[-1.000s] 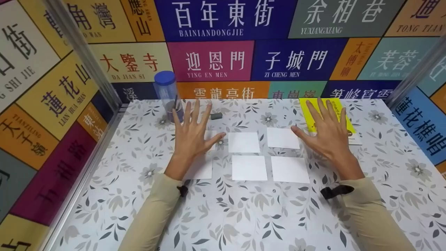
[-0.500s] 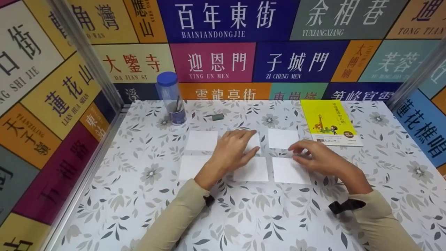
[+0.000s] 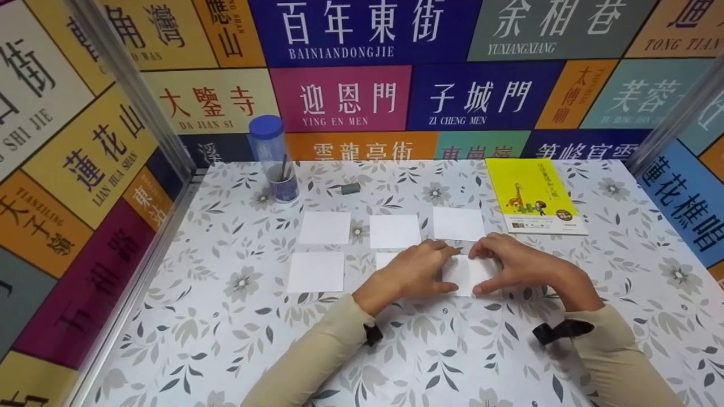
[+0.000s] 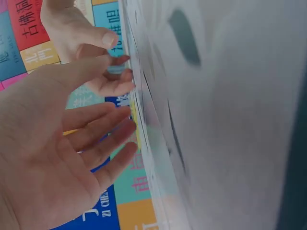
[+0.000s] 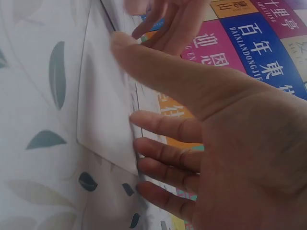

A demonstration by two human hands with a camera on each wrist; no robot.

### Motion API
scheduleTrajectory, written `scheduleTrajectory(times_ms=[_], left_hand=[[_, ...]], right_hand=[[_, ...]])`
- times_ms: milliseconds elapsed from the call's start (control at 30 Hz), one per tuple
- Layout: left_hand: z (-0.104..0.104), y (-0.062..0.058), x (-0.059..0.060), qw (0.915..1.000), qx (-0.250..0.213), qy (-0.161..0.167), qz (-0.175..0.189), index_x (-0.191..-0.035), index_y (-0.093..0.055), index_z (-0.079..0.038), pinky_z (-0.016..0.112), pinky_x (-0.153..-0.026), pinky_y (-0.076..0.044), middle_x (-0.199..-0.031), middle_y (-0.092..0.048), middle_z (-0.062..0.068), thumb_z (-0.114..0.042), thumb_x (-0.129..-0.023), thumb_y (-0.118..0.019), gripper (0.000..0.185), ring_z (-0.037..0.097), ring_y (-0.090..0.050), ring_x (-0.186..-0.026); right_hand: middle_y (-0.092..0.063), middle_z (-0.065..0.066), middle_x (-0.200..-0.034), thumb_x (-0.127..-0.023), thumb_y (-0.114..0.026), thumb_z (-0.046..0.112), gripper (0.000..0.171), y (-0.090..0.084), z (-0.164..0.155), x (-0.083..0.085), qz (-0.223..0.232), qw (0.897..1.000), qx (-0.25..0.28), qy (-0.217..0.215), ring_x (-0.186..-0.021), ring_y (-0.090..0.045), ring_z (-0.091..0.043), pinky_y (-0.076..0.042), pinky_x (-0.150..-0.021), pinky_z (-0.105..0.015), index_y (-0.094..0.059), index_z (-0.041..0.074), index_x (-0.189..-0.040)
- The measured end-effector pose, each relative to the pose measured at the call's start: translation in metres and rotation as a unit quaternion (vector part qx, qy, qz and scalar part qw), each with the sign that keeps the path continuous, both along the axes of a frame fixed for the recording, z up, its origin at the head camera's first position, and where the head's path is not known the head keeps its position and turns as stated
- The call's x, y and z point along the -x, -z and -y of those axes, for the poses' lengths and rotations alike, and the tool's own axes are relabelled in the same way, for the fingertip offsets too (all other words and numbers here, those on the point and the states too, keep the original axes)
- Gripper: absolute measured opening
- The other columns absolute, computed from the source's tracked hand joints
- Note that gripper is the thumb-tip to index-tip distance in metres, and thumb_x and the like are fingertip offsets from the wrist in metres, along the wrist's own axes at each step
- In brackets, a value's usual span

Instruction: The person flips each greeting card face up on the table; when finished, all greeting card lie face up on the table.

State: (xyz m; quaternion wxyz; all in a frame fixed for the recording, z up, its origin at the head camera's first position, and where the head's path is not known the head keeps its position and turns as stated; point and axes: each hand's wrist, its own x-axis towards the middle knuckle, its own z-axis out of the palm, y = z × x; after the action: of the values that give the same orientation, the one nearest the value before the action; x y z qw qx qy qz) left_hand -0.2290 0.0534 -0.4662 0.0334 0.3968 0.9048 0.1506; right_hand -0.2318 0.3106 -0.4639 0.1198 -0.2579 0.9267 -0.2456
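Observation:
In the head view, six-sheet rows aside, a blank white paper card [image 3: 465,276] lies at the front right of several such cards on the table. My left hand [image 3: 416,271] reaches over its left part, thumb and fingers apart. From the other side my right hand [image 3: 523,263] rests over its right part, fingers slightly bent and thumb spread. The right wrist view has those fingertips right at the edge of the white card [image 5: 103,105]. A neighbouring card [image 3: 386,259] is mostly hidden under the left hand. Neither hand grips anything.
Further white cards, left [image 3: 315,272], back left [image 3: 325,228], back middle [image 3: 395,230] and back right [image 3: 459,224], lie flat. Behind them are a blue-lidded clear container [image 3: 274,161], a small dark green block [image 3: 350,189] and a yellow booklet [image 3: 531,195].
Both hands came down from a spread pose farther back. The left hand moved right across the cards to the front right card; the right hand moved nearer and inward. The cards look unmoved.

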Motion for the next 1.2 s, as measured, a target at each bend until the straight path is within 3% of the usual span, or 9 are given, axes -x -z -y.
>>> scheduleTrajectory(times_ms=[133, 233, 433, 600, 800, 900, 1067, 1200], left_hand=[[0.002, 0.002, -0.002, 0.9999, 0.002, -0.005, 0.009, -0.152, -0.042, -0.020, 0.032, -0.116, -0.040, -0.152, -0.048, 0.000, -0.047, -0.086, -0.076, 0.079, 0.018, -0.046, -0.140], [0.005, 0.002, -0.002, 0.9999, 0.000, -0.005, 0.016, -0.153, -0.041, -0.019, 0.033, -0.117, -0.038, -0.153, -0.047, 0.002, -0.047, -0.085, -0.077, 0.082, 0.020, -0.043, -0.142], [0.008, 0.002, -0.003, 0.9991, 0.002, -0.008, 0.041, -0.154, -0.039, -0.021, 0.032, -0.118, -0.037, -0.150, -0.050, 0.000, -0.047, -0.084, -0.077, 0.084, 0.019, -0.043, -0.141], [0.008, 0.003, 0.000, 0.9990, -0.008, -0.010, 0.042, -0.153, -0.040, -0.022, 0.031, -0.115, -0.040, -0.146, -0.052, -0.001, -0.044, -0.083, -0.079, 0.084, 0.018, -0.047, -0.135], [0.009, 0.005, 0.007, 0.9962, -0.074, 0.007, 0.046, -0.149, -0.045, -0.018, 0.026, -0.103, -0.047, -0.132, -0.057, 0.002, -0.028, -0.087, -0.078, 0.071, 0.014, -0.056, -0.118], [0.010, 0.006, 0.012, 0.9859, -0.149, 0.023, 0.072, -0.144, -0.051, -0.013, 0.021, -0.095, -0.052, -0.127, -0.062, 0.006, -0.014, -0.090, -0.073, 0.058, 0.013, -0.063, -0.110], [0.012, 0.004, 0.017, 0.9542, -0.264, 0.036, 0.137, -0.136, -0.059, -0.010, 0.018, -0.085, -0.057, -0.120, -0.066, 0.010, -0.002, -0.091, -0.069, 0.047, 0.010, -0.072, -0.098], [0.014, 0.003, 0.018, 0.9307, -0.321, 0.037, 0.172, -0.132, -0.062, -0.015, 0.018, -0.084, -0.058, -0.118, -0.068, 0.007, -0.004, -0.091, -0.071, 0.044, 0.005, -0.072, -0.095]], right_hand=[[-0.059, -0.004, -0.111, -0.064, -0.091, 0.052, 0.079, 0.001, 0.003, -0.001, 0.002, 1.000, -0.017, 0.015, -0.102, -0.052, -0.020, -0.044, -0.090, -0.034, -0.058, 0.012, -0.123], [-0.056, -0.005, -0.114, -0.063, -0.091, 0.053, 0.078, 0.001, 0.004, -0.001, -0.001, 0.999, -0.033, 0.025, -0.105, -0.049, -0.020, -0.043, -0.094, -0.038, -0.058, 0.014, -0.121], [-0.053, -0.004, -0.117, -0.061, -0.092, 0.054, 0.074, -0.001, 0.005, -0.002, 0.003, 0.999, -0.037, 0.035, -0.110, -0.048, -0.020, -0.042, -0.100, -0.043, -0.058, 0.018, -0.116], [-0.059, 0.000, -0.113, -0.060, -0.093, 0.052, 0.077, -0.002, 0.006, 0.000, 0.007, 0.998, -0.028, 0.047, -0.105, -0.052, -0.020, -0.042, -0.096, -0.040, -0.055, 0.020, -0.119], [-0.057, -0.004, -0.104, -0.071, -0.090, 0.041, 0.049, -0.001, 0.009, 0.004, -0.049, 0.998, -0.011, 0.044, -0.097, -0.048, -0.020, -0.036, -0.086, -0.037, -0.068, 0.024, -0.112], [-0.056, -0.004, -0.088, -0.077, -0.088, 0.035, 0.032, -0.002, 0.010, 0.006, -0.079, 0.996, 0.007, 0.048, -0.082, -0.047, -0.018, -0.036, -0.075, -0.031, -0.072, 0.027, -0.103], [-0.054, 0.006, -0.067, -0.085, -0.082, 0.030, 0.025, -0.005, 0.010, 0.008, -0.083, 0.994, 0.044, 0.049, -0.059, -0.048, -0.011, -0.041, -0.055, -0.023, -0.070, 0.027, -0.107], [-0.064, 0.009, -0.073, -0.091, -0.075, 0.033, 0.018, -0.008, 0.010, 0.008, -0.077, 0.993, 0.077, 0.051, -0.063, -0.056, -0.010, -0.048, -0.058, -0.024, -0.070, 0.026, -0.108]])
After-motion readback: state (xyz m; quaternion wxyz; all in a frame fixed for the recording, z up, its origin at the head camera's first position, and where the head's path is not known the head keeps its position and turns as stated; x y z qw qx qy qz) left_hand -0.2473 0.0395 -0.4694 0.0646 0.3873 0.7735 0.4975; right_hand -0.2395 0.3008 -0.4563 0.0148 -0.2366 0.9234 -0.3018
